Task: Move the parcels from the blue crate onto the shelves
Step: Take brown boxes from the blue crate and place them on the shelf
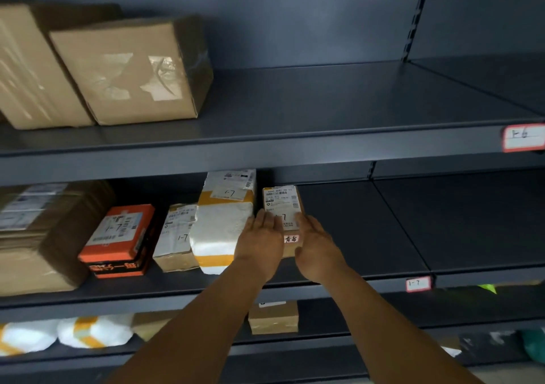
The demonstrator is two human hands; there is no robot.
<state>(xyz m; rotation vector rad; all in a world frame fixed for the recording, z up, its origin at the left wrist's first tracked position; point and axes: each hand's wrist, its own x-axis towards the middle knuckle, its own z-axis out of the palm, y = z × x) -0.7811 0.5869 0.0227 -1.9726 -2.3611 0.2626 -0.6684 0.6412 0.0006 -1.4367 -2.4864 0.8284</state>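
A small brown parcel point(283, 203) with a white label marked 1-7 stands on the middle shelf point(368, 265), just right of a white and yellow bag parcel point(222, 224). My left hand point(261, 243) lies flat against the small parcel's front left, fingers straight. My right hand point(317, 246) presses its front right with straight fingers. The blue crate is out of view.
Left on the same shelf stand a white-labelled box point(177, 236), an orange and black box point(119, 240) and a big brown carton point(38, 239). Two cartons point(129, 70) sit on the upper shelf. The shelf below holds white bags point(94, 330) and a small box point(272, 317).
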